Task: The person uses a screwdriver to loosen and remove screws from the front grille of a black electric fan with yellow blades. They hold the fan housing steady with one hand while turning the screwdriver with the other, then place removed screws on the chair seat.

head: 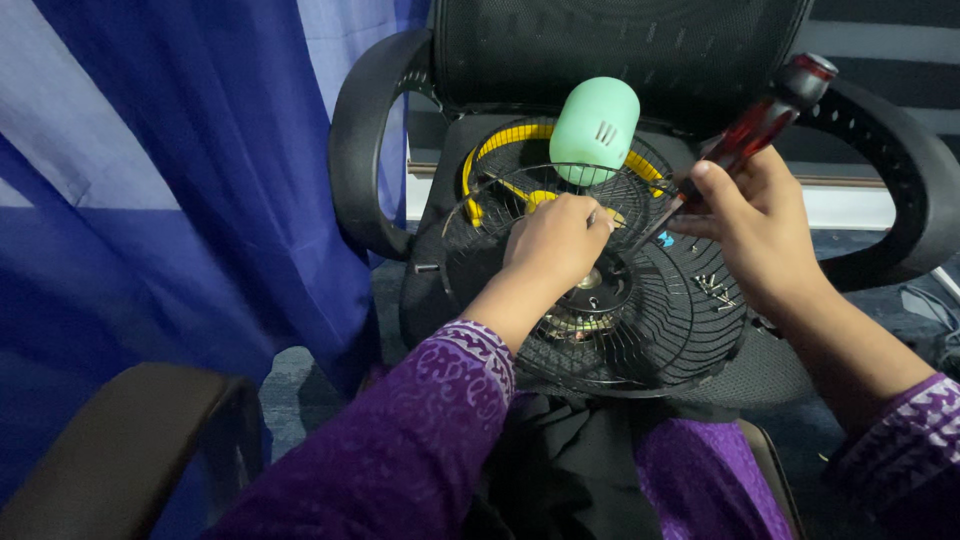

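A black wire fan grille [655, 320] lies flat on the seat of a black mesh office chair [620, 50]. My left hand [555, 240] rests on the grille near its hub, fingers closed as if pinching something small that is hidden. My right hand [755, 225] grips a screwdriver [745, 135] with a dark red translucent handle, its tip angled down toward the left hand's fingers. Behind the grille sits a mint-green fan motor housing [595, 130] and a yellow piece [500, 150] under the wires.
The chair's curved black armrests [360, 140] flank the grille on both sides. Blue curtain fabric [180, 170] hangs at the left. Another dark armrest [120, 440] is at the lower left. My purple patterned sleeves [400, 450] fill the foreground.
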